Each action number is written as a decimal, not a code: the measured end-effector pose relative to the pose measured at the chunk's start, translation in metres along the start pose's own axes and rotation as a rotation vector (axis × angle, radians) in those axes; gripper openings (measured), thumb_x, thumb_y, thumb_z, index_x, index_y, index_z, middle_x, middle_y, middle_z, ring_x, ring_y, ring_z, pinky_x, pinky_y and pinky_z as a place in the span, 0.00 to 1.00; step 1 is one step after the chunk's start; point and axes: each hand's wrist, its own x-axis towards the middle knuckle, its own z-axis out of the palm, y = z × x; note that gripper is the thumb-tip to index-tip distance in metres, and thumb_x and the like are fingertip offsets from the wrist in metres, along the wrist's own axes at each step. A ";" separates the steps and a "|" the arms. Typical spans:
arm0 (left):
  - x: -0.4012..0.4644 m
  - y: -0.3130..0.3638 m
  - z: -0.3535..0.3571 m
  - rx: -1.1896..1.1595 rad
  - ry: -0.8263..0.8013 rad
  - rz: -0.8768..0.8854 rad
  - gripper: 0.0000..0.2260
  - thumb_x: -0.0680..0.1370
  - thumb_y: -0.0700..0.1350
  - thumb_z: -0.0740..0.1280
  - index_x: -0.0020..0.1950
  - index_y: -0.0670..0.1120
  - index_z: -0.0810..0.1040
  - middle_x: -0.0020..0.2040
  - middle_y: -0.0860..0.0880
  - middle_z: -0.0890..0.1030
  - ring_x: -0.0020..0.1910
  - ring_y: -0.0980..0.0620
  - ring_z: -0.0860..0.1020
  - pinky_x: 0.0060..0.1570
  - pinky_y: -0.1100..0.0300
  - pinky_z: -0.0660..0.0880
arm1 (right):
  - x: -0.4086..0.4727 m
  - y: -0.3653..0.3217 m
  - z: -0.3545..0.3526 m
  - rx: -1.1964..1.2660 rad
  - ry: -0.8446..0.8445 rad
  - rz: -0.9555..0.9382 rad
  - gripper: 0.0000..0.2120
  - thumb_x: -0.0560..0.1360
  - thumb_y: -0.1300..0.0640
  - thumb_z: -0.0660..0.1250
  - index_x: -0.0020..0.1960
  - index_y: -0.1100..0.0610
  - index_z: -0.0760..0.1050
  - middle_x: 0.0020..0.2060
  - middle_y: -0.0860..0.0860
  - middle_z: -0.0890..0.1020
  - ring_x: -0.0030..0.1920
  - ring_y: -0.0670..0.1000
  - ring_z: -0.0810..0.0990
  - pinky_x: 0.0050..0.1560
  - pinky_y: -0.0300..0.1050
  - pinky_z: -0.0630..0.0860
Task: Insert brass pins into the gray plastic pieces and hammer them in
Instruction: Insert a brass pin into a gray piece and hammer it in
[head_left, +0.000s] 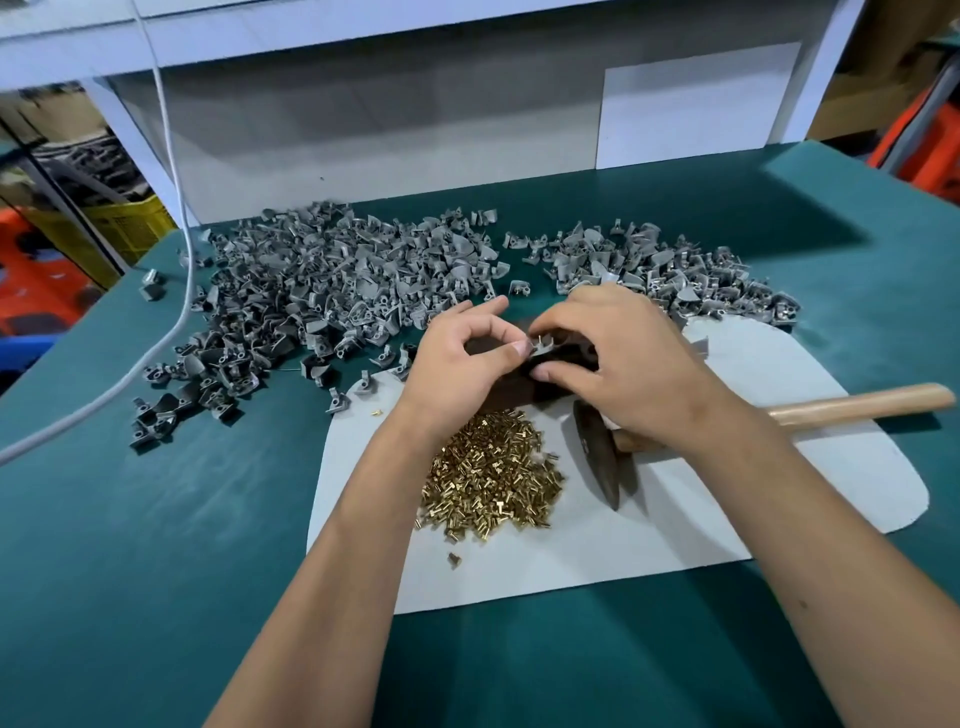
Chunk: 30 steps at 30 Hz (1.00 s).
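Note:
Over a dark block (511, 387) on the white sheet (675, 525), my left hand (460, 358) and my right hand (618, 358) meet. Between their fingertips is a small gray plastic piece (540, 349) with a brass pin (543, 340) standing up out of it. My left thumb and forefinger pinch the piece's left side. My right fingers curl round its right side. A heap of loose brass pins (493, 475) lies on the sheet just below my wrists. The hammer (852, 402), with a dark head (602, 457) and a wooden handle, lies under my right forearm.
A big pile of gray plastic pieces (322, 291) spreads across the green table (156, 545) at the left, a smaller pile (660, 270) at the back right. A gray cable (183, 270) runs down the left side. A white wall panel (395, 114) closes the back.

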 end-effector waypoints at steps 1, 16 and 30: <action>0.000 0.001 0.000 0.002 0.003 0.013 0.09 0.76 0.38 0.73 0.40 0.51 0.85 0.72 0.49 0.76 0.76 0.51 0.68 0.78 0.42 0.57 | 0.000 0.002 0.003 0.016 0.044 -0.014 0.13 0.74 0.46 0.74 0.57 0.48 0.82 0.45 0.44 0.78 0.51 0.51 0.75 0.54 0.54 0.75; 0.008 -0.014 -0.028 0.423 0.519 -0.076 0.06 0.77 0.42 0.73 0.44 0.53 0.81 0.40 0.60 0.78 0.48 0.49 0.82 0.54 0.55 0.80 | -0.009 0.024 0.004 -0.080 0.336 0.355 0.13 0.75 0.52 0.76 0.58 0.53 0.85 0.43 0.51 0.85 0.45 0.54 0.82 0.52 0.48 0.80; 0.000 -0.035 -0.114 0.451 0.566 -0.378 0.11 0.72 0.35 0.77 0.45 0.51 0.84 0.44 0.51 0.84 0.42 0.52 0.82 0.30 0.72 0.70 | -0.010 -0.061 0.020 0.033 0.181 -0.083 0.10 0.77 0.60 0.72 0.58 0.58 0.82 0.49 0.51 0.84 0.51 0.50 0.78 0.56 0.46 0.77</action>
